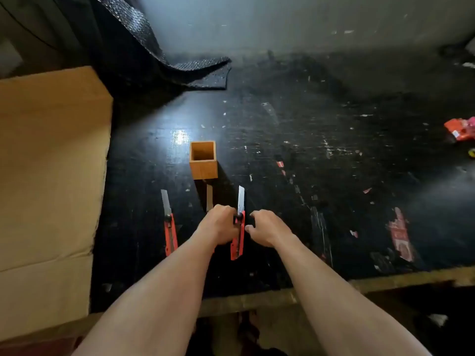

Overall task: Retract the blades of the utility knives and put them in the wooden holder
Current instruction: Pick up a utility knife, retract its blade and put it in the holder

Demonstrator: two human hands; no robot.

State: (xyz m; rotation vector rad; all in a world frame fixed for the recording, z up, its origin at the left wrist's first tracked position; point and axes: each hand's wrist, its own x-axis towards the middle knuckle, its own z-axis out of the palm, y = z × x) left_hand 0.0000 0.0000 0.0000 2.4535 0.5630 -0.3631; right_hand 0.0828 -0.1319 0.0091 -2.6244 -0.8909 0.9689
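Table [308,150] is seen from above: black top, scuffed, flecked with white marks and scraps of red paper, a bright glare spot left of centre. Cardboard box [48,176] is set along the left edge, plain brown, covering much of that side. Black mat [164,52], textured, is draped from the upper left down onto the far part of the top. Red packet [460,128] is seen at the far right edge, well apart from everything else.

Holder [203,160] is stood upright near centre: square wooden cup, open top, nothing visible inside; a third blade looks to lie just below it, partly hidden.

Two bare forearms are extended from the bottom edge. Left hand [223,227] is closed around the red knife [238,227], held near upright just this side of the holder, blade out and pointed away. Right hand [264,228] is held just beside the knife's right side, fingers loosely curled, nothing gripped; contact with the handle cannot be told.

Second knife [169,227] is laid flat on the table left of the left arm, red handle nearest, blade out and aimed at the far side, near the box edge
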